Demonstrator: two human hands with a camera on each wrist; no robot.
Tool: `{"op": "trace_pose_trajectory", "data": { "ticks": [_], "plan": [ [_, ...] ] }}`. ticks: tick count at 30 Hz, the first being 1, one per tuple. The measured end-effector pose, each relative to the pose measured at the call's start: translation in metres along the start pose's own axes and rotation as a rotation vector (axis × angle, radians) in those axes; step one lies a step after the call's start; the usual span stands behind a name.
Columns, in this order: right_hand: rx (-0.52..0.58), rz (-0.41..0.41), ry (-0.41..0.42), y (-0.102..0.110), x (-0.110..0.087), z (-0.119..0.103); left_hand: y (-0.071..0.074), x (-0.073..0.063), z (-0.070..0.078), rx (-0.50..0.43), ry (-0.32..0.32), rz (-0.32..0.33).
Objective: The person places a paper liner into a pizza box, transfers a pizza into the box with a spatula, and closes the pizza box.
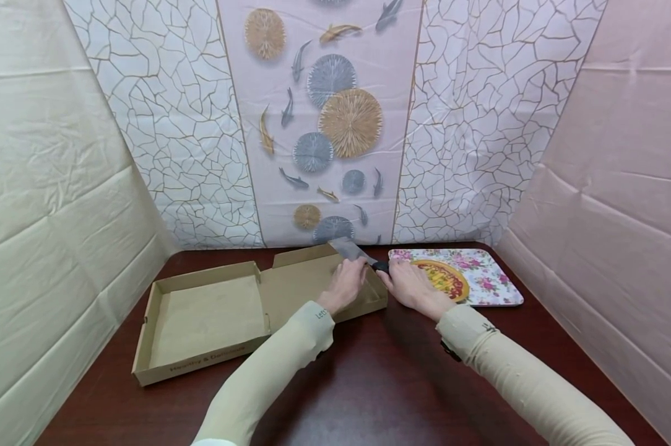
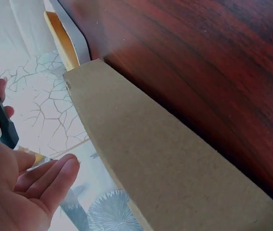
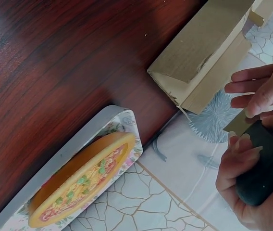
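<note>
My right hand [image 1: 412,284] grips the black handle of a flat-bladed tool [image 1: 351,249], its broad grey blade pointing left over the far edge of the cardboard box lid. Beside the blade's base is my left hand [image 1: 346,282], with its fingers stretched out and its thumb close to the metal in the right wrist view. The handle [image 3: 264,166] fills the right palm there. A round pizza [image 1: 444,279] with red, yellow and green topping lies on a floral tray [image 1: 494,279], partly hidden behind the right hand in the head view.
An open cardboard pizza box [image 1: 202,364] lies at the left on the dark red-brown table [image 1: 385,396], its lid [image 1: 299,282] folded out to the right under the left hand. Fabric walls [image 1: 597,186] enclose the table at the back and both sides.
</note>
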State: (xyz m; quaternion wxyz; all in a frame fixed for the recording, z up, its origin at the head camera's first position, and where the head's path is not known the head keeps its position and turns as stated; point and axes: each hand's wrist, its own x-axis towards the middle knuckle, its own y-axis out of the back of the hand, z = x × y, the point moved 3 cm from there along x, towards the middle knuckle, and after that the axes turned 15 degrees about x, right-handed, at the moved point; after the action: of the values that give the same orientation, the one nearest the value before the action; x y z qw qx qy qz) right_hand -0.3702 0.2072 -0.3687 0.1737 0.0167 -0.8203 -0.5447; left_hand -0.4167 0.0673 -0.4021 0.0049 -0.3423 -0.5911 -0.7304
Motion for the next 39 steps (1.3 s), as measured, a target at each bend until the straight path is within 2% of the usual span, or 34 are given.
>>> {"op": "trace_pose_trajectory", "data": {
  "ticks": [7,10,14,21,23,25,28,30,34,39],
  "plan": [
    [0.028,0.019,0.007,0.001,0.000,-0.004,0.001,0.001,-0.001,-0.024,0.064,0.044],
    [0.039,0.016,0.002,0.001,0.000,-0.003,0.002,0.004,-0.001,-0.114,0.105,0.033],
    [0.052,0.020,-0.005,0.001,0.001,-0.003,0.006,0.007,-0.002,-0.280,0.184,0.018],
    [0.042,0.038,-0.007,0.002,0.001,-0.002,0.008,0.004,-0.004,-0.463,0.291,-0.010],
    [0.036,0.044,-0.008,0.001,0.001,-0.002,0.006,0.004,-0.004,-0.550,0.329,-0.027],
    [0.032,0.049,-0.007,0.001,0.000,-0.001,0.002,0.003,-0.005,-0.692,0.393,-0.050],
    [0.031,0.055,-0.002,0.000,0.000,0.001,-0.001,0.003,-0.005,-0.942,0.514,-0.099],
    [0.031,0.059,0.000,0.000,0.000,0.002,-0.003,0.002,-0.004,-1.064,0.594,-0.147],
    [0.029,0.063,-0.002,0.000,0.001,0.002,-0.005,0.003,-0.003,-1.182,0.708,-0.242],
    [0.026,0.051,-0.016,0.000,0.001,0.001,-0.010,0.005,-0.001,-1.315,0.817,-0.294]
  ]
}}
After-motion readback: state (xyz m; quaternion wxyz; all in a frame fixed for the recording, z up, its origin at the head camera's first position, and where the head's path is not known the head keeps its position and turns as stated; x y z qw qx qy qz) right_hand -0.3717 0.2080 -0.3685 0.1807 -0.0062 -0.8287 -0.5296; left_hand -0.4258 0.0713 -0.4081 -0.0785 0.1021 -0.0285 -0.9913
